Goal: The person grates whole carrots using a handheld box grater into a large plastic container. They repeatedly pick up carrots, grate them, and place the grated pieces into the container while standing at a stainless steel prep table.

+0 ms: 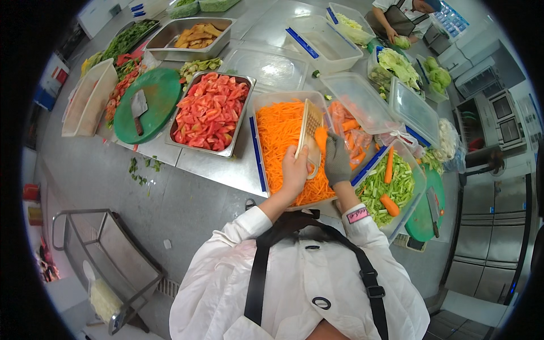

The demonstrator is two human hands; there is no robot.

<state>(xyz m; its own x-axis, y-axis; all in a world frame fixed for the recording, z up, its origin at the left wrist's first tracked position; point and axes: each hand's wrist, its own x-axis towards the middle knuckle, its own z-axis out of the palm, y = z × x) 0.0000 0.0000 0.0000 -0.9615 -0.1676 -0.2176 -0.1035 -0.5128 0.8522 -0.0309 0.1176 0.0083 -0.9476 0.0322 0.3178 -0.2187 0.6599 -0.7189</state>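
Left hand [296, 170]: bare, grip closed around lower end of grater [310, 127], long axis tilted up and away over tub [262, 102] of orange shreds on table [226, 170]. Right hand [338, 161]: grey-gloved, grip pinching carrot [321, 139] against grater face, immediately right. Carrot: short orange stub.

Your right hand [338, 160] wears a matt grey knitted cloth glove, while your bare left hand [296, 170] grips a pale plastic grater [310, 126] with a perforated face. Below them, a clear plastic tub [258, 136] holds moist, stringy shredded carrot [279, 136]. Left of centre, a shiny steel tray [240, 131] holds wet, glossy chopped tomato [209, 110] on the brushed metal table [215, 167].
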